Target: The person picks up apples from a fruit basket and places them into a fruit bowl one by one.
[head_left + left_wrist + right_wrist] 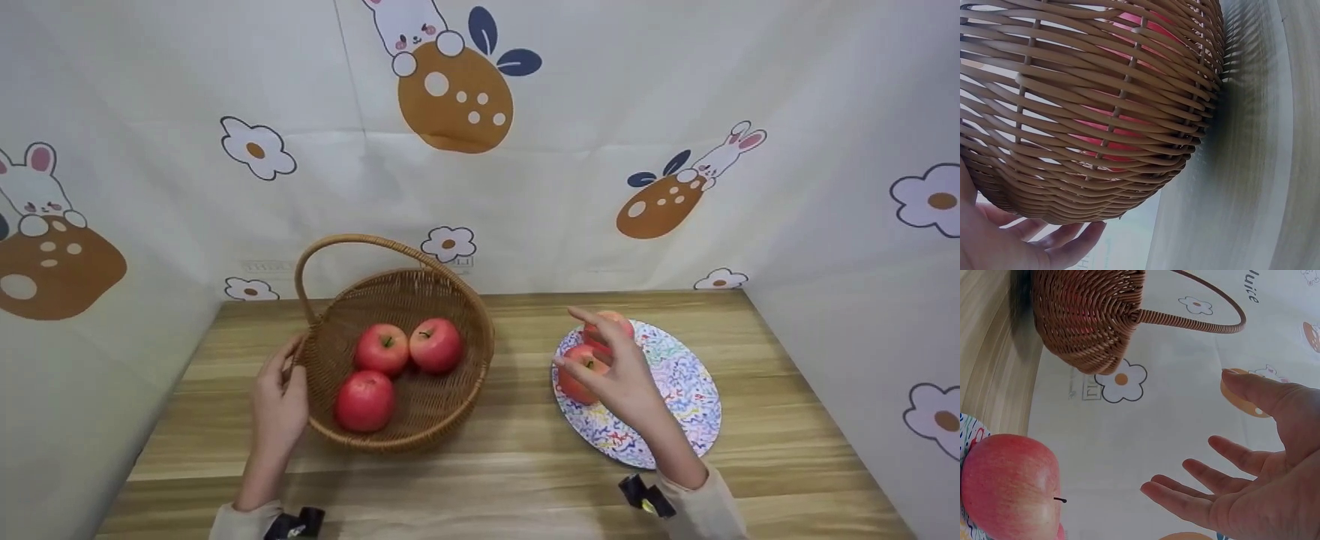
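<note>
A brown wicker basket (397, 442) with an arched handle holds three red apples: one (364, 400) at the front, one (382, 349) behind it and one (436, 346) to the right. My left hand (281, 394) rests against the basket's left outer side; in the left wrist view its fingers (1075, 247) lie loosely along the weave. Above the plate at right, my right hand (626, 379) hovers with thumb and fingers spread, holding nothing. Below it an apple (1013, 486) sits on the patterned round plate (686, 382), and another apple (619, 321) lies behind, partly hidden by the hand.
Basket and plate stand apart on a wood-grain table (517, 465). Printed cloth (555, 202) with rabbits and flowers rises at the back and on both sides. The basket handle (360, 238) arches over the basket's far side.
</note>
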`<action>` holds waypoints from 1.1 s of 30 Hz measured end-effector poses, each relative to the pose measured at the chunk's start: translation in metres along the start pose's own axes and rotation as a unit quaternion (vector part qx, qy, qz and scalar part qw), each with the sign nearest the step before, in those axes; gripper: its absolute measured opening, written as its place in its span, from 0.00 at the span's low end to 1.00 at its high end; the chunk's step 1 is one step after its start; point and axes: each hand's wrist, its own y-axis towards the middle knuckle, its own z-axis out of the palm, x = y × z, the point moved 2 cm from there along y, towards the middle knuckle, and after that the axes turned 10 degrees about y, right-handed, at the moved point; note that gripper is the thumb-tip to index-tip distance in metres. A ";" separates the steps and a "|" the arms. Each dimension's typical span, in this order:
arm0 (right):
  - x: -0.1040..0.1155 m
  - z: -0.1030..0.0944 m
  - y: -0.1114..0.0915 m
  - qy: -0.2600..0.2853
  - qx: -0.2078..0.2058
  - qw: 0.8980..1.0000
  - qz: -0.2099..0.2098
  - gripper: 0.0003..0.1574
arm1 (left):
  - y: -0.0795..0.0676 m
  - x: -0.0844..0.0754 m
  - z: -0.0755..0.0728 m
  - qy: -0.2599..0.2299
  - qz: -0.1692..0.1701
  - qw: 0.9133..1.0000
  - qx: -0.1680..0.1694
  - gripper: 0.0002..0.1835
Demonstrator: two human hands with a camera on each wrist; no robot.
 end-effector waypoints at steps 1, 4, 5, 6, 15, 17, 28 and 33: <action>0.001 0.001 0.000 0.001 0.001 1.000 0.001 0.39 | 0.000 0.000 0.000 -0.002 -0.002 1.000 0.002 0.24; 0.004 0.006 -0.001 0.001 0.004 1.000 -0.001 0.39 | 0.000 0.000 0.000 -0.004 -0.011 1.000 0.009 0.24; 0.005 0.007 -0.001 0.002 0.005 1.000 -0.004 0.39 | 0.000 0.000 0.000 -0.005 -0.014 1.000 0.013 0.24; 0.006 0.009 -0.002 0.000 0.006 1.000 -0.008 0.39 | 0.000 0.000 0.000 -0.008 -0.016 1.000 0.016 0.24; 0.018 0.023 -0.010 0.016 0.014 1.000 -0.018 0.36 | 0.001 -0.001 0.000 -0.020 -0.032 0.999 0.028 0.24; 0.021 0.027 -0.012 0.017 0.018 0.999 -0.021 0.35 | 0.001 0.000 0.000 -0.019 -0.031 0.999 0.028 0.24; 0.033 0.044 -0.020 0.041 0.075 0.995 -0.046 0.36 | 0.002 -0.001 0.000 -0.029 -0.013 0.999 0.013 0.23; 0.037 0.051 -0.022 0.046 0.097 0.993 -0.047 0.36 | 0.003 -0.001 0.000 -0.029 -0.010 0.999 0.014 0.23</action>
